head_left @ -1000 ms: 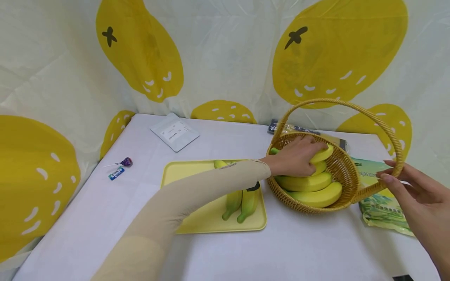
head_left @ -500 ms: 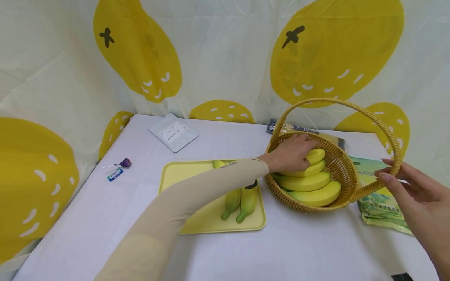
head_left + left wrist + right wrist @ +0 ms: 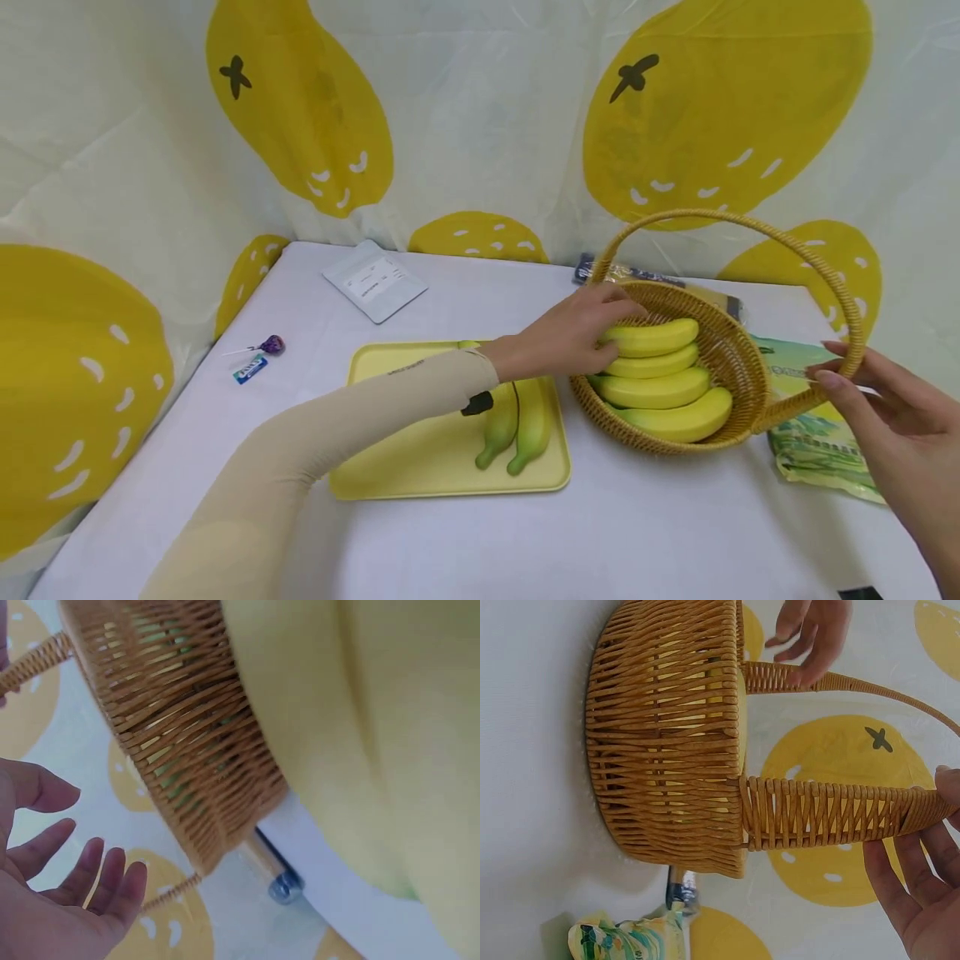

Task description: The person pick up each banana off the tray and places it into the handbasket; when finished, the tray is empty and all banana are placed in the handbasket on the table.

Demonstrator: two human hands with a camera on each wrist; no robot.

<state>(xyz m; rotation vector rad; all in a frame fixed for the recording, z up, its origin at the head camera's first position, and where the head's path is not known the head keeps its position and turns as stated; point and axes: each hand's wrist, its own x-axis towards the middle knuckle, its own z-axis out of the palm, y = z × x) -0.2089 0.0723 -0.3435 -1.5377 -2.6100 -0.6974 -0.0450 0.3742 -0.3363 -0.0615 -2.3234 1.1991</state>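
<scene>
My left hand point(image 3: 573, 329) hovers over the left rim of a wicker basket point(image 3: 738, 367), fingers loosely spread and holding nothing. In the left wrist view that hand point(image 3: 67, 877) is apart from the basket wall point(image 3: 172, 727). Several bananas point(image 3: 660, 387) lie side by side in the basket. My right hand point(image 3: 892, 408) pinches the right side of the basket's handle point(image 3: 851, 321) between thumb and fingers; the right wrist view shows these fingers point(image 3: 919, 862) at the handle. Green-tipped bananas point(image 3: 532, 425) lie on a yellow tray point(image 3: 412, 479), partly hidden by my left forearm.
A green printed bag point(image 3: 817, 454) lies right of the basket, and a dark-edged clear packet point(image 3: 708, 298) behind it. At the back left is a silver pouch point(image 3: 375, 283). A lollipop point(image 3: 272, 344) and a small blue packet point(image 3: 250, 369) lie far left.
My left hand has drawn back leftwards from the rear bananas to the basket's left rim, leaving the topmost banana uncovered. The right hand stays at the handle.
</scene>
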